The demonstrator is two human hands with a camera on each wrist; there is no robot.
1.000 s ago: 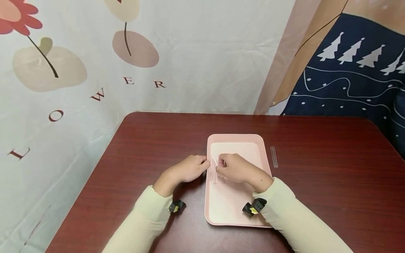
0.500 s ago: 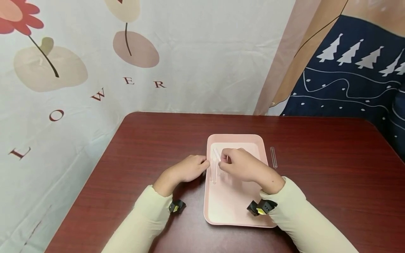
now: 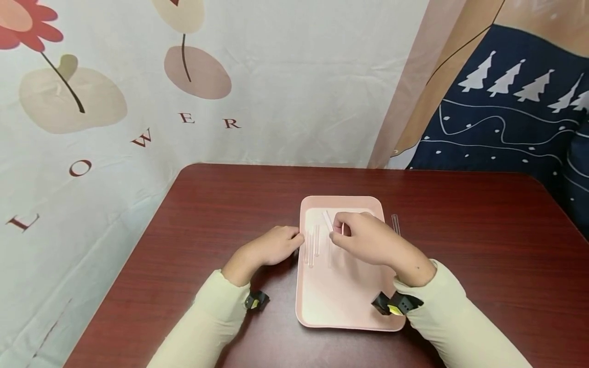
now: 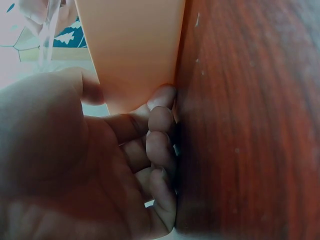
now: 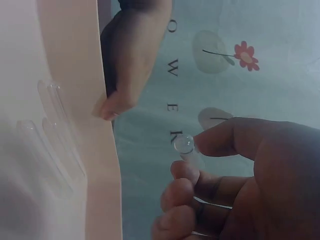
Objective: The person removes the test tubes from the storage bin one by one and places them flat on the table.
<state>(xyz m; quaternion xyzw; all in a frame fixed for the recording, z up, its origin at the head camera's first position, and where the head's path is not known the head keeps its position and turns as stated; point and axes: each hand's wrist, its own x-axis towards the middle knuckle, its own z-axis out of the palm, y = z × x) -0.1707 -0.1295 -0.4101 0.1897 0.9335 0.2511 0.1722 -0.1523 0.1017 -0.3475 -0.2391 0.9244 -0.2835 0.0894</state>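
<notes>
A pink tray [image 3: 348, 301] with a pale inner floor lies on the table. My left hand [image 3: 275, 246] holds its left rim, the thumb over the edge and the fingers curled against the outer wall [image 4: 132, 55] in the left wrist view. Above the tray, my right hand [image 3: 368, 240] pinches a slim clear test tube [image 3: 327, 220] between thumb and fingers. The tube's round end [image 5: 185, 144] faces the camera in the right wrist view. Several similar clear tubes [image 3: 316, 241] lie side by side on the tray floor near the left wall.
Another clear tube [image 3: 395, 224] lies on the dark red wooden table [image 3: 474, 245], just right of the tray and partly hidden by my right hand. A pale printed curtain [image 3: 299, 92] hangs behind the table, with a navy tree-patterned cloth [image 3: 501, 117] at the right.
My right hand has moved to the right and slightly farther back with the pinched test tube, away from the tubes lying in the tray. The left hand stays on the rim.
</notes>
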